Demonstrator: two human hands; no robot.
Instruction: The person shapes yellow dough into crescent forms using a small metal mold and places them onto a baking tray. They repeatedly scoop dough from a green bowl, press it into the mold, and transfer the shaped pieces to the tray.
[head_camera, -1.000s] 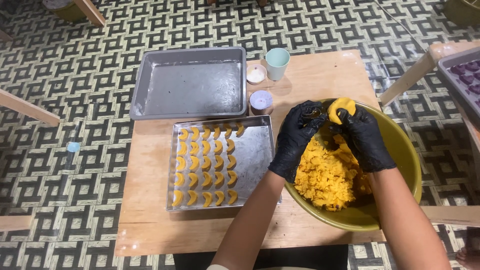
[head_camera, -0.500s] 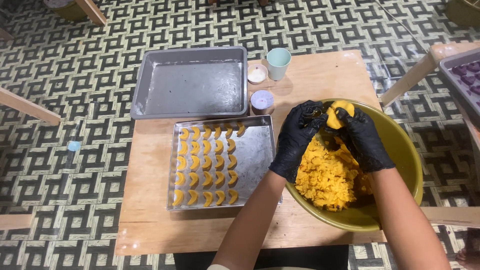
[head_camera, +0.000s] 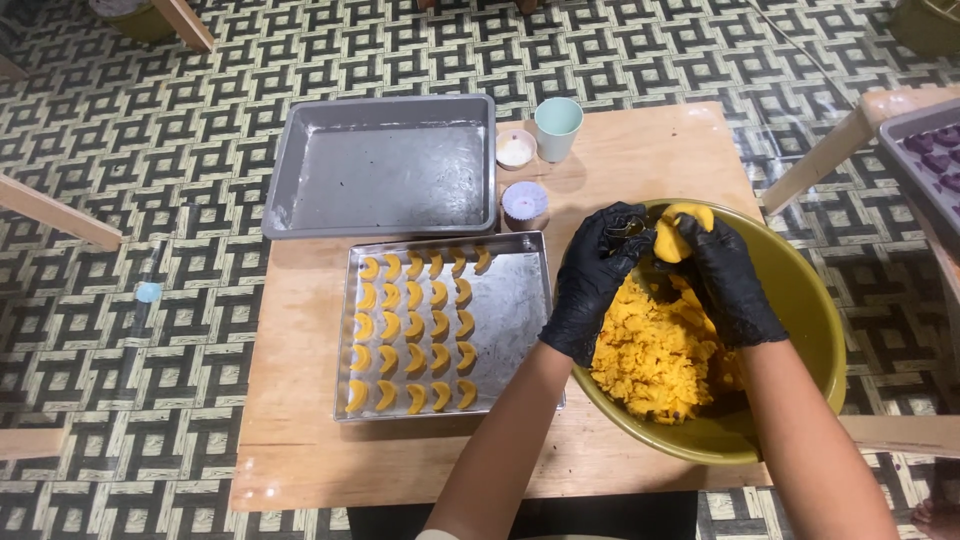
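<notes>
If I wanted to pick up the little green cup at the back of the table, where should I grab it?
Grab the pale green cup around its side, about halfway up, coming from the right, probably. It stands upright with its open mouth up and has no handle, so the round wall is the only real grip. The small white-filled dish sits close on its left and the empty metal tray beyond, so that side is crowded.

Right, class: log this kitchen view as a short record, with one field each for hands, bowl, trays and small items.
left hand: black glove, holds a metal cutter over the bowl
right hand: black glove, presses a dough lump
bowl: olive green, holds crumbly yellow dough
near tray: rows of yellow crescents
far tray: no pieces in it
small items: cup, two little tubs beside it
</notes>
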